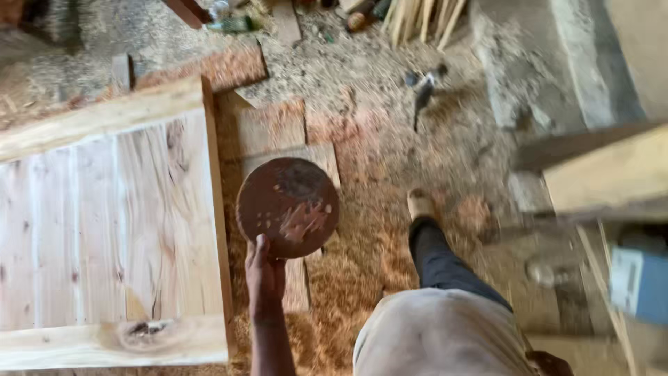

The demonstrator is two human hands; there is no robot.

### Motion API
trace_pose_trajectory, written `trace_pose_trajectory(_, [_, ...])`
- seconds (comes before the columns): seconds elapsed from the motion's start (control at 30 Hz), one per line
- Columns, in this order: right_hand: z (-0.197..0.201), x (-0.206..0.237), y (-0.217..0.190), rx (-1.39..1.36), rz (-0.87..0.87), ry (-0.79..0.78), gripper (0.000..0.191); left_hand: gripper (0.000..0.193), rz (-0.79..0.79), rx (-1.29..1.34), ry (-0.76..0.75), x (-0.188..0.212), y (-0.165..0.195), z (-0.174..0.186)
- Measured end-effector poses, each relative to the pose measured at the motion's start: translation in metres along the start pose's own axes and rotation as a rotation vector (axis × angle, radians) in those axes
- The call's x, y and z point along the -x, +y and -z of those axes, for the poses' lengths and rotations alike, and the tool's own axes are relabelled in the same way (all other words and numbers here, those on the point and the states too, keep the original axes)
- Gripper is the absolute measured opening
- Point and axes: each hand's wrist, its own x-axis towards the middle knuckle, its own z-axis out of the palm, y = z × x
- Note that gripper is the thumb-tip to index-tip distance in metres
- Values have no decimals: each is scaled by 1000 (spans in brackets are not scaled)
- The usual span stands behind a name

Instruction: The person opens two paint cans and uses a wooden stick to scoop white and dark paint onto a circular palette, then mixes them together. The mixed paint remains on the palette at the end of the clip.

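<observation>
My left hand (264, 273) pinches round reddish-brown worn sanding disc (288, 207) by its edge, beside pale wood panel (104, 223); keep it flat. Right hand not in view.

Left hand (265, 273): bare, no glove, ring or watch; forearm below it bare, no sleeve in view. Right of the hand: pale beige shirt (435, 333), loose, slightly soiled, lower edge of the frame. Above the shirt, farther right of the hand: dark trouser leg (437, 256), navy or black, narrow cut. At the leg's far end: light tan shoe (419, 203), dusty, blurred, details not readable.
</observation>
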Motion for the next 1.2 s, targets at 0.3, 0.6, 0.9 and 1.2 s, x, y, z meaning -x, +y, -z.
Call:
trace_pose_trajectory(0.3, [140,-117,-410,75,511,195,34,47,-96,476,242,-145,59,-75])
trace_pose_trajectory(0.6, [91,-187,-755,496,827,63,33,59,-482,902,260,-337,75,-61])
trace_pose_trajectory(0.9, [37,-182,-926,670,1027,73,37,79,483,187,945,-434,49,-54])
trace_pose_trajectory(1.2, [-62,-125,-1292,490,1283,261,39,60,468,-767,360,-597,132,-196])
